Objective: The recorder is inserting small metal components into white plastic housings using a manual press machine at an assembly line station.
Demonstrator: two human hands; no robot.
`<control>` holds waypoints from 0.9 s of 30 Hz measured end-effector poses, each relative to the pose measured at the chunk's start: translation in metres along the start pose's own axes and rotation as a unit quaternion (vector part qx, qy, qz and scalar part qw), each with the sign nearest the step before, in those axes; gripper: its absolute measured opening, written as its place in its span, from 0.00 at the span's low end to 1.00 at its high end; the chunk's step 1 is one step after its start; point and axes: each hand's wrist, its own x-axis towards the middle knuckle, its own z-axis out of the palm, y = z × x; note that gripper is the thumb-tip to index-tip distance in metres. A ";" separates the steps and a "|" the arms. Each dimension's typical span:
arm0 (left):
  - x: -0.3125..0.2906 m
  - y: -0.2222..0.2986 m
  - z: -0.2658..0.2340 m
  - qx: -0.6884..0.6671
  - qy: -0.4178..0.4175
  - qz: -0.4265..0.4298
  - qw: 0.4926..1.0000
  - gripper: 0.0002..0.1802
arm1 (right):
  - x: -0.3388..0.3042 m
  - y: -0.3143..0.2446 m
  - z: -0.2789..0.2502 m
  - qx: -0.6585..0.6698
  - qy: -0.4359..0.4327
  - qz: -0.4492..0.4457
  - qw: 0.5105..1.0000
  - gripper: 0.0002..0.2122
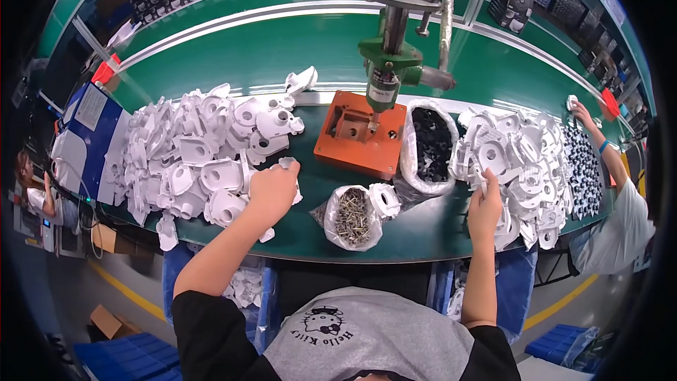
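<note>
My left hand point(273, 192) is closed round a white plastic part point(288, 162), which shows only at its edges past my fingers. It is at the right side of a big heap of white molded parts point(187, 148). My right hand point(485, 208) is closed at the near left edge of a second heap of white parts point(532, 169), with thumb and finger together at a part's rim; the grip is partly hidden. Between my hands lie a clear bag of small metal screws or pins point(352, 219) and a single white part point(384, 200).
An orange fixture block point(331, 144) sits beneath a green hand press point(386, 63) with a red-knobbed lever point(446, 14). Beside it stands a bag of small black pieces point(431, 142). Another person's hand point(582, 114) reaches over small dark-and-white pieces point(585, 173) at right. Blue bins point(518, 289) flank me.
</note>
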 end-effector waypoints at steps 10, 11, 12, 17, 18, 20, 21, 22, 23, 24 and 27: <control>0.074 -0.028 -0.043 -0.095 0.071 -0.075 0.990 0.22 | 0.004 -0.019 -0.021 0.088 0.007 0.077 0.993 0.13; 0.094 -0.029 -0.059 -0.114 0.031 -0.114 0.986 0.23 | 0.002 -0.019 -0.022 0.073 -0.010 0.077 0.994 0.13; 0.121 -0.036 -0.060 -0.146 0.027 -0.157 0.976 0.24 | 0.001 -0.020 -0.025 0.059 -0.026 0.076 0.995 0.13; 0.214 -0.072 -0.024 -0.236 0.007 -0.175 0.956 0.17 | -0.005 -0.021 -0.025 0.119 -0.015 0.041 0.992 0.14; 0.229 -0.067 -0.013 -0.258 -0.007 -0.166 0.952 0.16 | -0.006 -0.021 -0.027 0.133 -0.006 0.042 0.990 0.14; 0.260 -0.070 0.024 -0.329 -0.067 -0.189 0.923 0.19 | -0.006 -0.021 -0.031 0.123 -0.017 0.049 0.991 0.14; 0.273 -0.074 0.049 -0.367 0.040 -0.232 0.900 0.19 | -0.004 -0.023 -0.031 0.136 -0.017 0.053 0.989 0.15; 0.280 -0.067 0.055 -0.402 0.141 -0.263 0.866 0.19 | -0.006 -0.022 -0.032 0.141 -0.014 0.065 0.988 0.15; 0.284 -0.065 0.060 -0.496 0.197 -0.244 0.809 0.18 | -0.007 -0.019 -0.032 0.148 -0.007 0.074 0.986 0.13; 0.286 -0.060 0.059 -0.585 0.229 -0.232 0.743 0.18 | -0.009 -0.018 -0.033 0.145 -0.007 0.079 0.986 0.13; 0.284 -0.064 0.051 -0.696 0.249 -0.213 0.639 0.18 | -0.008 -0.024 -0.030 0.287 -0.005 0.139 0.948 0.07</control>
